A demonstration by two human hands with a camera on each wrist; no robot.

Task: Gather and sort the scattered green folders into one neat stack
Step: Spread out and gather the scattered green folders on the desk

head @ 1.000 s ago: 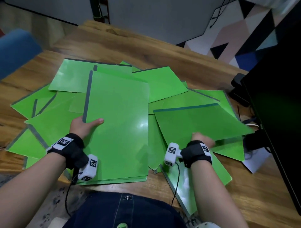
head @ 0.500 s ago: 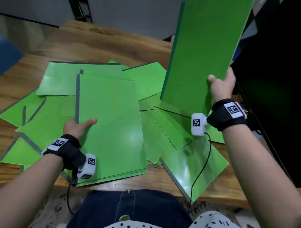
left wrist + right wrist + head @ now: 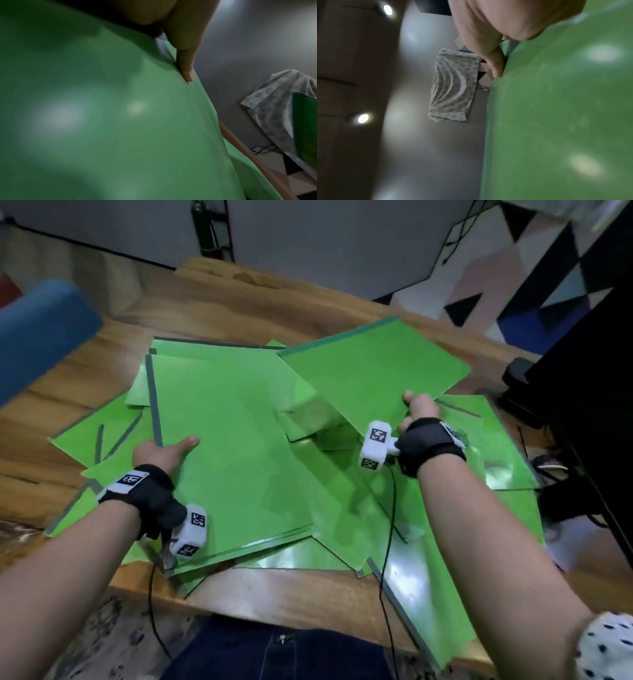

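A lifted green folder (image 3: 373,371) tilts above the heap, pinched at its near edge by the right hand (image 3: 419,407). The left hand (image 3: 161,453) grasps the left edge of the neat stack (image 3: 226,460), thumb on top. Scattered green folders (image 3: 493,450) overlap across the wooden table (image 3: 219,302). Around it: a grey wall (image 3: 325,237), a geometric patterned wall (image 3: 534,282), a blue chair (image 3: 37,337), a black monitor (image 3: 603,392).

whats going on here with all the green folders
A person is gathering green folders scattered over a wooden table. The left hand grips the edge of the neat stack near the table's front. The right hand holds one folder lifted above the pile. Many loose folders lie around, unsorted.
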